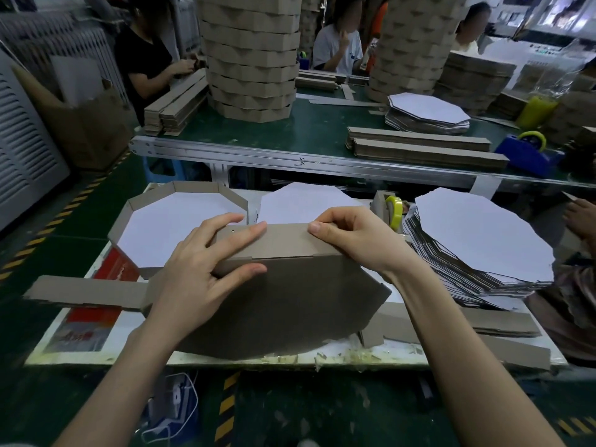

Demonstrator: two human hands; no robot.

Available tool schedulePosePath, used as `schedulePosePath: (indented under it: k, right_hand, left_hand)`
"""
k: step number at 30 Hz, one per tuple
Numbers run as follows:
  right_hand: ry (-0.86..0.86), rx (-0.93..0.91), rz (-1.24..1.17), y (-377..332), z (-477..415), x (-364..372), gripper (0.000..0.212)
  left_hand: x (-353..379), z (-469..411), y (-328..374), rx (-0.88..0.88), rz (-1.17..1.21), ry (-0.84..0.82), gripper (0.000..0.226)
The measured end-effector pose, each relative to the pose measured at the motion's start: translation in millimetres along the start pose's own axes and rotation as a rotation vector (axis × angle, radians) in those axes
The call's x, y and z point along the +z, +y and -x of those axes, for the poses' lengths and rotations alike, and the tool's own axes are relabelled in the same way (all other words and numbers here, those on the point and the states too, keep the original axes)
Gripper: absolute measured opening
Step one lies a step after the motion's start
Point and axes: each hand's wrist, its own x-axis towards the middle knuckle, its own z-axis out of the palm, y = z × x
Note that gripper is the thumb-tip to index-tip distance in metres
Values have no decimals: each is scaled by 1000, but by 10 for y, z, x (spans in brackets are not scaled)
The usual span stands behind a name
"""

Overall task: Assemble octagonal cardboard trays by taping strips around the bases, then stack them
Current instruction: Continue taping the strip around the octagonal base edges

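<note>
Head view: the left hand (pixel 206 262) lies spread on the work, its straight fingers pressing flat on the outer face of the cardboard strip (pixel 283 243) and its thumb pressing on the brown underside of the base (pixel 290 311) just below them. The right hand (pixel 351 240), just beside the left fingertips, pinches the strip's top edge, with the thumb in front and the curled fingers behind. The base stands tilted on the table (pixel 395 300), its upper edge directly under both hands and the strip folded along that edge. Outward from the left hand, the free length of strip trails flat past the table edge. Beyond the left hand sits a finished tray (pixel 196 187), white face up. Just beyond the right hand stands a tape dispenser (pixel 392 209). Outward of it lies a stack of bases (pixel 483 240).
</note>
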Motion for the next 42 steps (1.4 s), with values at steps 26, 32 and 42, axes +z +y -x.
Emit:
schedulePosePath:
  k: [26,32,42]
  right_hand:
    - [516,776,-243,2351,-741,-1021,37]
    - [482,743,-192,2763,-1073,-1160,41]
    - [396,807,-375,2854,-1409,-1406,10]
  left_hand:
    - [410,-725,742,41,-118,-140,31]
    - [557,-930,856,4,-155,-171,38]
    - [703,-1068,875,-12,-187,-160,36]
